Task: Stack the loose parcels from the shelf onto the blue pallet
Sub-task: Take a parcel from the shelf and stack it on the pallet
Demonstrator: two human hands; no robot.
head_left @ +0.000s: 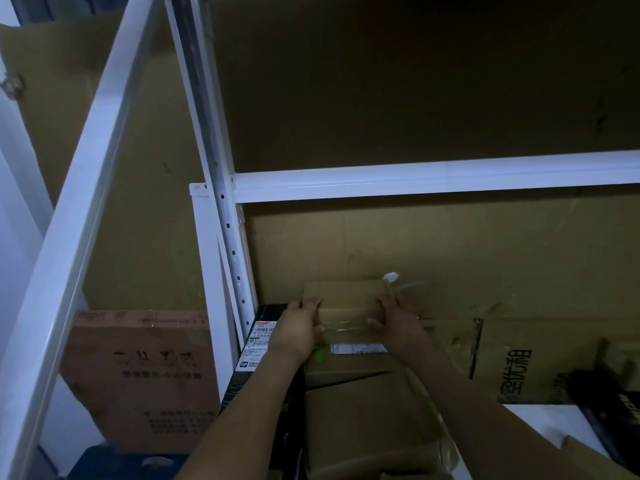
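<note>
White metal shelf [415, 178]; cardboard backing [415, 81]

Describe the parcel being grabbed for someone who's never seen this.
Start at the white crossbar; look below it, near the upright post. The parcel is the plain brown box gripped by the left hand and right hand; the black box beside it carries white labels.

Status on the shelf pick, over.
Grip: left hand and right hand on small parcel, opposite ends. It sits atop another carton. Close on left: black box.
</note>
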